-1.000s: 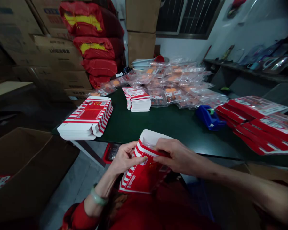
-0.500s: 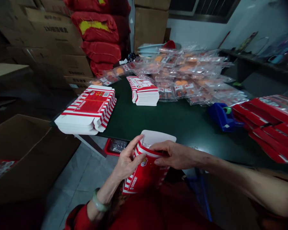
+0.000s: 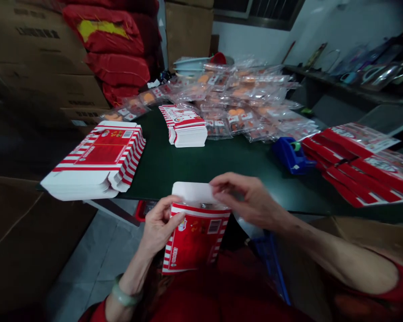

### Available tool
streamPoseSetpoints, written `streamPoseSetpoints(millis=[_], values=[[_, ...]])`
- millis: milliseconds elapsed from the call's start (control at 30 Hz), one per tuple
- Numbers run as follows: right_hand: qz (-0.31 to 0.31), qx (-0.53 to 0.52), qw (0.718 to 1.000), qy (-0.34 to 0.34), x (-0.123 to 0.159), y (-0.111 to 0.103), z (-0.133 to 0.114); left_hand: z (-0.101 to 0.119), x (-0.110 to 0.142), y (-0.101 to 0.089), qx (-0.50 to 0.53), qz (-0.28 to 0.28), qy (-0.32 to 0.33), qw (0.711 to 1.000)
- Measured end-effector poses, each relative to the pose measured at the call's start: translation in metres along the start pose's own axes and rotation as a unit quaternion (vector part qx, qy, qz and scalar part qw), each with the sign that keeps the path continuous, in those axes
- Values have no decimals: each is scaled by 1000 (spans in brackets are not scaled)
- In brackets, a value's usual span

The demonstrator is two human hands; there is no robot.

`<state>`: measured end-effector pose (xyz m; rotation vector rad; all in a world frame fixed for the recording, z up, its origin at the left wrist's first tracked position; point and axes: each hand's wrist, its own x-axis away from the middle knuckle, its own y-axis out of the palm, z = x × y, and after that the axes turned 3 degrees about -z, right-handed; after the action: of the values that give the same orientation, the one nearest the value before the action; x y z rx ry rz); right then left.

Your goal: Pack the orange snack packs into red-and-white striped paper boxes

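In front of my body a red and white striped cardboard box [image 3: 195,241] stands upright, its printed panel towards me. Its top is open, with clear plastic wrapping showing just inside the mouth. My left hand [image 3: 161,223] grips the box's upper left edge, thumb on the printed side. A green bangle [image 3: 125,293] circles that wrist. At the raised white flap [image 3: 191,191], my right hand [image 3: 246,197] has its thumb and fingertips closed around the right corner.
On the dark green table [image 3: 235,163] lie flattened boxes [image 3: 104,150], a smaller card stack [image 3: 188,127] and many clear packets [image 3: 235,103]. A blue tape dispenser [image 3: 290,154] stands beside red packages [image 3: 359,167]. Cartons [image 3: 36,53] and red bundles [image 3: 117,36] are stacked behind.
My right hand has come out of the box's mouth and up to the flap's right corner. The box has turned to face me more squarely. The view has swung right.
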<state>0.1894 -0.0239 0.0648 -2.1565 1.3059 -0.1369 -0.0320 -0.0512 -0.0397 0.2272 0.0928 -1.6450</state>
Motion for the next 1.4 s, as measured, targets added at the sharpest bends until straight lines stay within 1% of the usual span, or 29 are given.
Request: streamPoseSetpoints(millis=[33, 67, 100, 133, 233, 300, 367, 467, 533, 633, 700, 767, 833, 867, 900, 933, 967, 1033, 1167, 1233, 1267, 1300, 1367, 1400], values=[[66, 30, 997, -6, 7, -5, 2, -1, 0, -3, 15, 4, -1, 1000], [104, 59, 993, -13, 15, -8, 5, -2, 1, -6, 28, 6, -3, 1000], [114, 77, 990, -21, 24, -9, 8, -4, 2, -9, 38, 6, -4, 999], [101, 84, 991, -25, 32, -7, 12, -5, 2, -10, 46, 5, -5, 999], [30, 83, 996, -24, 47, 9, 26, -8, 3, -12, 59, 1, -4, 998], [11, 89, 996, -23, 49, 19, 33, -8, 3, -11, 59, 1, 0, 998], [4, 75, 997, -28, 46, 22, 36, -6, 2, -9, 56, 4, 7, 998], [-27, 32, 999, -26, 39, 15, 36, -3, 2, -7, 52, 1, 21, 998], [-47, 23, 998, -26, 36, 9, 36, -1, 2, -5, 46, -1, 28, 999], [-60, 14, 998, -28, 37, 3, 38, 0, 1, -4, 36, -1, 26, 999], [-84, -4, 996, -13, 37, -1, 38, 0, 0, -3, 30, -4, 21, 999], [-147, -21, 989, 6, 37, -6, 36, 0, 0, -1, 22, -9, 18, 1000], [-233, -11, 972, 29, 34, -12, 32, 1, 0, 1, 13, -18, 13, 1000], [-269, 12, 962, 41, 32, -15, 29, 1, 0, 2, 10, -25, 11, 1000], [-291, 46, 954, 54, 30, -16, 26, 1, 0, 3, 9, -30, 9, 999], [-294, 88, 949, 67, 29, -16, 25, 0, 0, 4, 9, -35, 8, 999], [-280, 129, 948, 79, 28, -14, 24, 0, 0, 4, 10, -39, 6, 999], [-232, 184, 951, 91, 28, -5, 25, -2, -2, 3, 19, -39, -3, 999], [-102, 208, 970, 70, 35, 13, 31, -1, -7, 5, 81, -28, -15, 996], [-46, 242, 967, 60, 38, 14, 31, 2, -10, 11, 114, -31, -12, 993], [-38, 261, 963, 61, 39, 12, 31, 3, -11, 15, 125, -37, -8, 991], [-45, 275, 958, 66, 39, 10, 31, 3, -12, 19, 131, -45, -6, 990], [-88, 274, 954, 77, 40, 4, 34, 1, -13, 27, 131, -65, -10, 989], [-111, 258, 956, 79, 41, 1, 38, -1, -13, 30, 128, -74, -17, 989]])
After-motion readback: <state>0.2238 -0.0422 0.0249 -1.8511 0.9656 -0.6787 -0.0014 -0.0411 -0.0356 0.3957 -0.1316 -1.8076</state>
